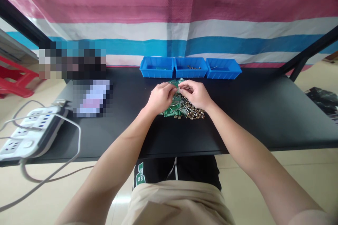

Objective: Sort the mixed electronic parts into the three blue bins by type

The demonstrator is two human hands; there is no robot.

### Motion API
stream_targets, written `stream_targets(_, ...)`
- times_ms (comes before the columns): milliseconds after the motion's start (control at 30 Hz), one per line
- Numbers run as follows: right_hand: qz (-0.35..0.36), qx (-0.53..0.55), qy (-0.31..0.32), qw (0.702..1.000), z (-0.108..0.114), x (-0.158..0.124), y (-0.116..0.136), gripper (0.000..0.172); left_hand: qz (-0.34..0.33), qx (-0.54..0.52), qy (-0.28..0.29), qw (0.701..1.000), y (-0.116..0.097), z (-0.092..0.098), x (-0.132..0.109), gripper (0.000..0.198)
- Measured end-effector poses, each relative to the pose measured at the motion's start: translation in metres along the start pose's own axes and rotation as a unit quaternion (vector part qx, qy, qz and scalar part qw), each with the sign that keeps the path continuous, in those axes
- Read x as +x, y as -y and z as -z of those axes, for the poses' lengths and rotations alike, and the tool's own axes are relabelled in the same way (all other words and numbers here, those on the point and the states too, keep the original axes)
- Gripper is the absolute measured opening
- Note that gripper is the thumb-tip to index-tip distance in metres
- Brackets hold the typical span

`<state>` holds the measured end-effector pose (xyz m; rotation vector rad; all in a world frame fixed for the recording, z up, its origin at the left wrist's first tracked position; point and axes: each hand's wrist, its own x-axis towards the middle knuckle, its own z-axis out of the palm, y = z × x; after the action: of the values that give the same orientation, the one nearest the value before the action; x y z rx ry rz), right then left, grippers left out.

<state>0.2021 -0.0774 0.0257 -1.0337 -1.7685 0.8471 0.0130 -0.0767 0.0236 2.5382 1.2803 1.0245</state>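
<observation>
Left hand [160,97] and right hand [195,93] meet above the pile of parts [182,109] mid-worktop [264,112]. The fingers of both pinch one green piece [177,90], which looks like it is being sorted and needs a fine, steady grip. The blue bins [190,67] sit at 12 o'clock.

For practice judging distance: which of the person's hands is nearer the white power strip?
Left. The left hand sits to the right of the white power strip; the right hand lies farther right, beside it.

Blue bins [157,72] (green boards [170,111], perhaps)
</observation>
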Motion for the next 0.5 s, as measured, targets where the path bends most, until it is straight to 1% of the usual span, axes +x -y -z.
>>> stream_targets(100, 0.017, -0.015, -0.005, 1.000, -0.0002, -0.0003, -0.0001, 0.027, 0.006, 0.022, 0.010, 1.000, -0.0002, 0.0001, 0.0007, 0.027)
stream_targets(233, 0.036, -0.009, 0.022, 0.999, 0.0008, -0.0016, 0.0023, 0.030, 0.017, 0.039, 0.002, 0.999, 0.0006, -0.0001, 0.0011, 0.025)
stream_targets(500, 0.001, 0.030, 0.049, 0.998, 0.0053, -0.0035, 0.0060, 0.036, 0.012, 0.025, -0.027, 0.999, 0.0019, -0.0004, 0.0006, 0.024)
